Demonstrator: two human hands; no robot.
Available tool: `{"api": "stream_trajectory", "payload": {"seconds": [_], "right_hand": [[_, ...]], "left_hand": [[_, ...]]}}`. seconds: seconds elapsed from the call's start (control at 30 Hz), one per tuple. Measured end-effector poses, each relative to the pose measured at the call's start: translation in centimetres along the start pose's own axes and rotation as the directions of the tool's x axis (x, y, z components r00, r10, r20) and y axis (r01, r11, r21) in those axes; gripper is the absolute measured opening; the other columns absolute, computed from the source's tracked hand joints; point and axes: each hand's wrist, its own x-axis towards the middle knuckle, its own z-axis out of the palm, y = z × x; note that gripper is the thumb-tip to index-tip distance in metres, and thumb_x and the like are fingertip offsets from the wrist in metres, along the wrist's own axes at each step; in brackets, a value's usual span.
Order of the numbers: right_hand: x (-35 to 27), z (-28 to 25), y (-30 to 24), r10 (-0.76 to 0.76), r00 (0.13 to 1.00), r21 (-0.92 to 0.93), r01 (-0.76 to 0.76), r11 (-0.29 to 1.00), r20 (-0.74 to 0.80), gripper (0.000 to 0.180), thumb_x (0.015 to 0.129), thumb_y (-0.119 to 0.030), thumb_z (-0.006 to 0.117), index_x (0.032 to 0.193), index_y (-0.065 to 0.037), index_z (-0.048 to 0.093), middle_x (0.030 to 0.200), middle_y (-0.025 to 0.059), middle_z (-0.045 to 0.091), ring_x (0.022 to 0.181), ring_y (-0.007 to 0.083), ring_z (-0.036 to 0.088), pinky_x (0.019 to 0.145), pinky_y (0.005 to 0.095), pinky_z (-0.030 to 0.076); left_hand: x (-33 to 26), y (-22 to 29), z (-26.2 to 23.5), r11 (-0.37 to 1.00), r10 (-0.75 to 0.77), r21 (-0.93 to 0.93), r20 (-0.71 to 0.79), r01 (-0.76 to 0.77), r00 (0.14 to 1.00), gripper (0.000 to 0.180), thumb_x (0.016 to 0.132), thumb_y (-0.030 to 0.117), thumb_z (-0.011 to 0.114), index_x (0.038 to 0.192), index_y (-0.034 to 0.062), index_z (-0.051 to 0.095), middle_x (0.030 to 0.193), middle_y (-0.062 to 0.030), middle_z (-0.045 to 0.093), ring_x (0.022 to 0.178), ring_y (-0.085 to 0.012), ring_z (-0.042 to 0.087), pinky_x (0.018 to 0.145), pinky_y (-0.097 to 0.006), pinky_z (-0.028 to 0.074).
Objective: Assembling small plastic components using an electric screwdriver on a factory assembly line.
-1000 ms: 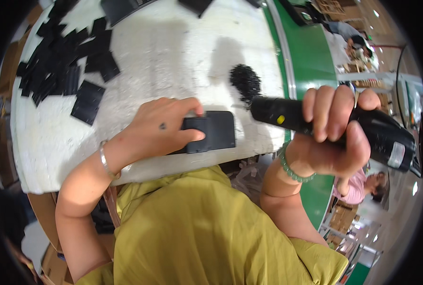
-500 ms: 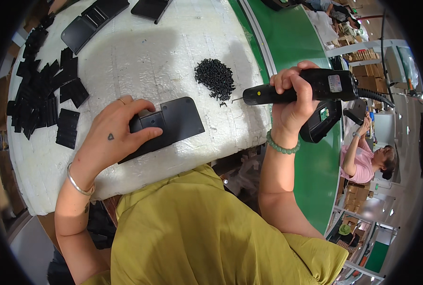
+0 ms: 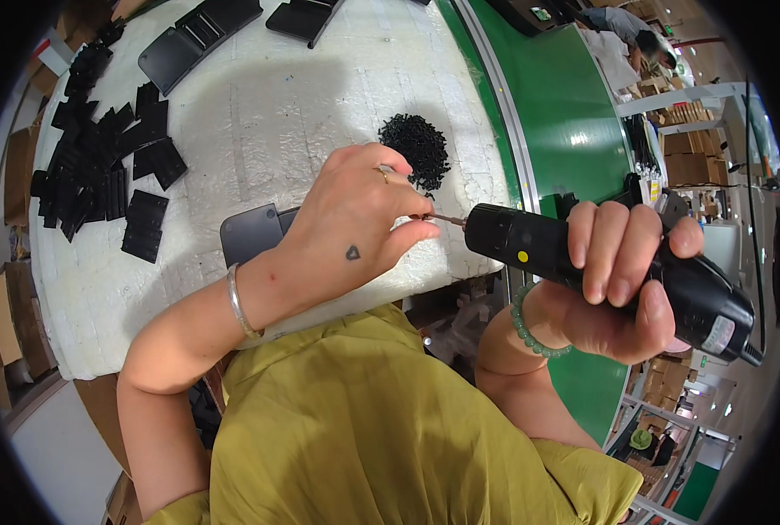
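My right hand (image 3: 622, 293) grips a black electric screwdriver (image 3: 519, 247), held sideways with its thin bit (image 3: 447, 218) pointing left. At the tip of that bit my left hand (image 3: 342, 219) pinches thumb and forefinger together on a small dark piece that looks like a screw, mostly covered by the fingers. Just beyond the left fingers lies a pile of small black screws (image 3: 418, 144). Under my left wrist a flat black plastic panel (image 3: 248, 234) rests on the white padded surface (image 3: 258, 131), partly hidden by the hand and forearm.
Several black ribbed plastic pieces (image 3: 83, 166) are heaped at the left. Two larger black panels, one long (image 3: 167, 57) and one shorter (image 3: 298, 19), lie at the far edge. A green worktop (image 3: 573, 105) runs along the right, and another person (image 3: 622, 31) is farther off.
My left hand has left the black panel and moved right, to the bit's tip. The screwdriver has come nearer and lower, its bit tilted slightly upward. The panel has shifted left.
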Motion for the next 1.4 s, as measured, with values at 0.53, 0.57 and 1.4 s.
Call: {"api": "stream_trajectory", "payload": {"seconds": [0.53, 0.57, 1.4], "right_hand": [[0.1, 2.3, -0.6, -0.011, 0.975, 0.022, 0.006, 1.0, 0.224, 0.029, 0.069, -0.009, 0.063, 0.092, -0.012, 0.046, 0.055, -0.0051, 0.055, 0.043, 0.0042, 0.05, 0.048, 0.0161, 0.044], [0.1, 2.7, -0.3, -0.006, 0.967, 0.031, -0.002, 1.0, 0.253, 0.029, 0.069, -0.008, 0.064, 0.092, -0.012, 0.046, 0.055, -0.0049, 0.055, 0.043, 0.0042, 0.05, 0.047, 0.0163, 0.043], [-1.6, 7.8, 5.9, 0.288, 0.907, -0.032, -0.292, 0.956, 0.307, 0.029, 0.073, -0.007, 0.061, 0.093, -0.011, 0.039, 0.056, -0.0005, 0.047, 0.043, 0.0124, 0.045, 0.045, 0.0267, 0.04]], "left_hand": [[-2.6, 0.9, -0.8, 0.989, 0.104, -0.088, -0.165, -0.12, 0.981, 0.014, 0.066, 0.013, 0.074, 0.077, 0.007, 0.067, 0.071, -0.0013, 0.063, 0.086, -0.0233, 0.058, 0.073, -0.032, 0.047], [-2.8, 0.8, -0.9, 0.987, 0.158, 0.01, -0.151, -0.159, 0.976, 0.013, 0.066, 0.012, 0.074, 0.076, 0.0066, 0.066, 0.073, -0.0012, 0.063, 0.087, -0.0234, 0.058, 0.073, -0.032, 0.047], [-6.5, -3.5, -4.8, 0.864, -0.502, 0.077, 0.207, 0.497, 0.84, 0.04, 0.076, 0.036, 0.066, 0.105, 0.0091, 0.058, 0.086, -0.0137, 0.064, 0.086, -0.0328, 0.058, 0.076, -0.039, 0.044]]}}
